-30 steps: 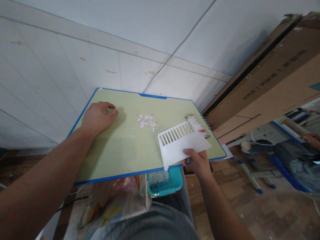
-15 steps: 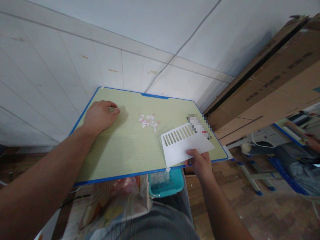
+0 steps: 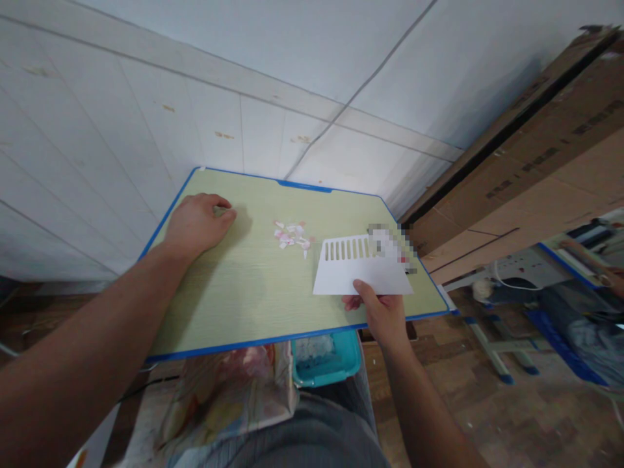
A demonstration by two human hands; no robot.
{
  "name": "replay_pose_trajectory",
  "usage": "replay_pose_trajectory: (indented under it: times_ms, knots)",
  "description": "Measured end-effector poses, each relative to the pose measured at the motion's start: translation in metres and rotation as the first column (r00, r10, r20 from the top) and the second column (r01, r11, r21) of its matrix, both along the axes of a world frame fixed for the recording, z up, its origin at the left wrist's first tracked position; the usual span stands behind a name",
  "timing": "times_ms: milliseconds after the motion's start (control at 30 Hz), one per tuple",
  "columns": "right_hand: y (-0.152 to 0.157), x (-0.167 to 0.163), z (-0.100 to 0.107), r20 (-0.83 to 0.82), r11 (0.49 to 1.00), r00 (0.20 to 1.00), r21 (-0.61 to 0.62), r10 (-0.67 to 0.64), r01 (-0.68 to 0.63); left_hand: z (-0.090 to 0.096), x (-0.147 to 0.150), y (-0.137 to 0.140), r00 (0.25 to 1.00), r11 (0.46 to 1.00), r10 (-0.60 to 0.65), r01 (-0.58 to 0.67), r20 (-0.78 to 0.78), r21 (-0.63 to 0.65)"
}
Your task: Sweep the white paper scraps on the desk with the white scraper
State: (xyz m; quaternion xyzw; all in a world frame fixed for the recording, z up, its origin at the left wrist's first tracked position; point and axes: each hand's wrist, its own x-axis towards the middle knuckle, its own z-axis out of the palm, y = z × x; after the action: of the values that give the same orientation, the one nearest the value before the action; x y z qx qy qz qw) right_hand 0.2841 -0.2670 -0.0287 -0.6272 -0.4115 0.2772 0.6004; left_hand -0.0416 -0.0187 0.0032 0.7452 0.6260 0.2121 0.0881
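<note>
My right hand [image 3: 383,315] grips a white slotted card [image 3: 363,276] by its near edge, thumb on top and fingers beneath. A row of narrow slots runs along the card's far side. The card is over the right part of a pale green tabletop [image 3: 234,305] with a blue rim. On the left of the same table rests my left hand [image 3: 199,224], its fingers loosely curled in towards the thumb, with nothing seen between them. Small white and pink scraps [image 3: 292,237] lie in a loose heap between the hands.
Beyond the card, a pixelated item [image 3: 390,247] lies at the table's right side. Below the front edge are a turquoise bin [image 3: 326,374] and a patterned cloth bag [image 3: 234,396]. Cardboard [image 3: 526,175] stands to the right, and a white wall [image 3: 195,123] runs behind the table.
The card has turned in my right hand's grip, and its near edge is now nearly level. A small white piece at its lower corner no longer shows there. My left hand keeps its place.
</note>
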Motion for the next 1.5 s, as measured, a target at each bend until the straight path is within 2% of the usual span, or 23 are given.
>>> replay_pose_trajectory:
  times_ms: [300,467,567,767,967,1200,1500]
  knots:
    - [-0.009,-0.026,0.001,-0.016,0.991,0.991,-0.014,0.131,-0.131,-0.003,0.001,0.003,1.000,1.000,0.005,-0.005,0.030,0.017]
    - [-0.015,-0.031,0.003,-0.024,0.992,0.992,-0.028,0.123,-0.123,-0.005,0.001,0.004,1.000,1.000,0.016,-0.017,0.024,0.022]
    - [-0.019,-0.033,-0.002,-0.023,0.988,0.989,-0.061,0.143,-0.144,-0.006,0.000,0.004,1.000,1.000,0.013,-0.014,0.022,0.015]
    - [-0.025,-0.042,-0.011,-0.067,0.991,0.990,-0.046,0.124,-0.127,-0.006,-0.001,0.005,0.999,0.999,0.033,-0.033,0.020,0.012]
    - [-0.025,-0.047,-0.008,-0.083,0.980,0.979,-0.052,0.185,-0.190,-0.001,0.001,0.003,1.000,1.000,-0.003,0.003,0.002,0.000]
    - [-0.027,-0.044,-0.012,-0.111,0.970,0.968,-0.060,0.227,-0.235,0.002,0.003,0.000,1.000,1.000,0.013,-0.013,-0.002,-0.001]
    - [-0.026,-0.048,0.008,-0.127,0.951,0.953,-0.108,0.275,-0.289,0.007,0.007,-0.005,1.000,1.000,0.011,-0.011,-0.005,-0.002]
